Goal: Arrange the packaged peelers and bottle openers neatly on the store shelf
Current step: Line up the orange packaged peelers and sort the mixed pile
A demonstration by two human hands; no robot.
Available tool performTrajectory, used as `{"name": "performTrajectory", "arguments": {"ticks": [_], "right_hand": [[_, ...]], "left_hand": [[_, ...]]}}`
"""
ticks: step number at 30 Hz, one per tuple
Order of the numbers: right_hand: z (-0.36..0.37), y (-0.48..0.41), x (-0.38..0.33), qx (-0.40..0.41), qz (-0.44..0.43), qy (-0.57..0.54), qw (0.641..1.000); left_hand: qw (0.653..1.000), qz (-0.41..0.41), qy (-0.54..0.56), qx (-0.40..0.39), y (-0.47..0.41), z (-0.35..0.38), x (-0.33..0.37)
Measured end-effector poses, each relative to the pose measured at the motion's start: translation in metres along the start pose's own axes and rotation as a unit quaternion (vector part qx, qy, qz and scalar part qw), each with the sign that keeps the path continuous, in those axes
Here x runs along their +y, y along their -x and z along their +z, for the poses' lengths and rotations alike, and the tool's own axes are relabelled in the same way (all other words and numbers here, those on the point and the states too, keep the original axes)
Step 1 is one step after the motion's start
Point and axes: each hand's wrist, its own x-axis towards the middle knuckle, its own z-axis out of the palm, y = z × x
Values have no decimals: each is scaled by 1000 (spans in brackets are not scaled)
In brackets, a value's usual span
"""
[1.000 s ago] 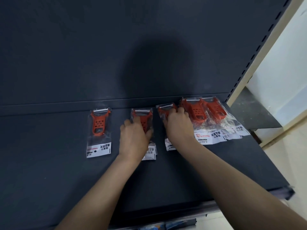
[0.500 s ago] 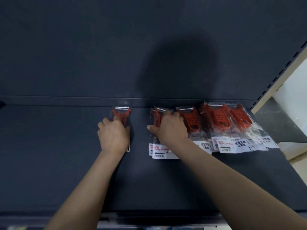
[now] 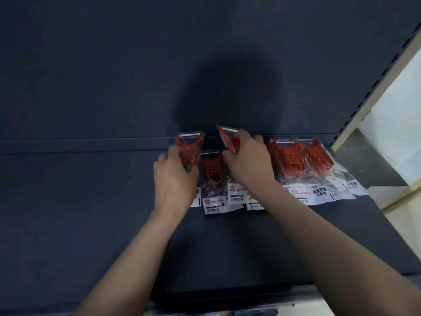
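- The left hand (image 3: 174, 176) held the left peeler pack (image 3: 189, 144) with its fingers curled round the lower part. The red top of this pack sat far back on the shelf (image 3: 91, 213), right by the back wall (image 3: 114, 65).
- The right hand (image 3: 247, 160) gripped the tilted peeler pack (image 3: 229, 137). Its top end leaned to the left. It looked lifted off the shelf, but the picture was too blurry to be sure.
- The middle peeler pack (image 3: 211, 169) lay flat on the shelf between the two hands, just beside both.
- The pile of peeler packs (image 3: 303, 160) lay to the right, near the end of the shelf. These packs lay on top of each other in a messy way.
- No bottle openers could be seen.
- The step in hand seemed to be setting the packs out in a row, one by one.
- The next move would call for laying both held packs down flat and straight, next to the middle one, with the white labels facing the front.
- The clear bags looked slippery, so a slow, gentle set-down would help keep them lined up.
- After that, the pile on the right would need spreading out too.
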Motion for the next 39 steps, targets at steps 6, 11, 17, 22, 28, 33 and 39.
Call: {"name": "performTrajectory", "arguments": {"ticks": [6, 11, 17, 22, 28, 33, 39], "right_hand": [[-34, -3, 39, 69, 33, 7, 997], [-59, -6, 81, 94, 69, 16, 993], [-88, -17, 129, 103, 106, 45, 988], [-99, -25, 152, 109, 78, 40, 990], [-91, -37, 169, 48, 62, 31, 996], [-94, -36, 170, 12, 35, 32, 999], [-98, -39, 173, 9, 41, 31, 999]], "left_hand": [[996, 64, 50, -22, 8, 22, 42], [991, 90, 75, -62, 16, 51, 80], [989, 97, 74, -81, 25, 86, 119], [990, 94, 64, -78, 28, 106, 134], [992, 90, 33, -79, 29, 126, 144], [993, 80, -2, -91, 29, 138, 148], [994, 78, 5, -75, 31, 137, 141]]}}
